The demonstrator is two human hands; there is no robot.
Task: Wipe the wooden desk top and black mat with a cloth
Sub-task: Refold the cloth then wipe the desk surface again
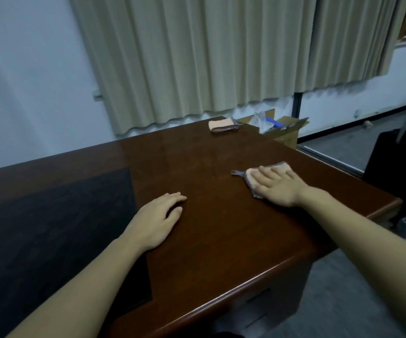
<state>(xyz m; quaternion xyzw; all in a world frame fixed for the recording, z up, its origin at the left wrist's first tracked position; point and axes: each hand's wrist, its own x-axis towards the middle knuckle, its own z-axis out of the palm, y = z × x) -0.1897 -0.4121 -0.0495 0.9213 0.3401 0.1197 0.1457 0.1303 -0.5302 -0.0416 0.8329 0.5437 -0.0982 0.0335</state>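
The dark wooden desk top (221,228) fills the middle of the view. A black mat (50,228) lies on its left part. My right hand (277,185) presses flat, fingers straight, on a pink cloth with a grey edge (250,175) near the desk's right side. My left hand (158,217) rests palm down on the bare wood just right of the mat's edge, fingers relaxed and holding nothing.
A second folded pink cloth (222,125) lies at the desk's far corner. Beyond it an open cardboard box (285,130) stands on the floor. A black suitcase (397,162) stands to the right. Beige curtains (221,57) hang behind the desk.
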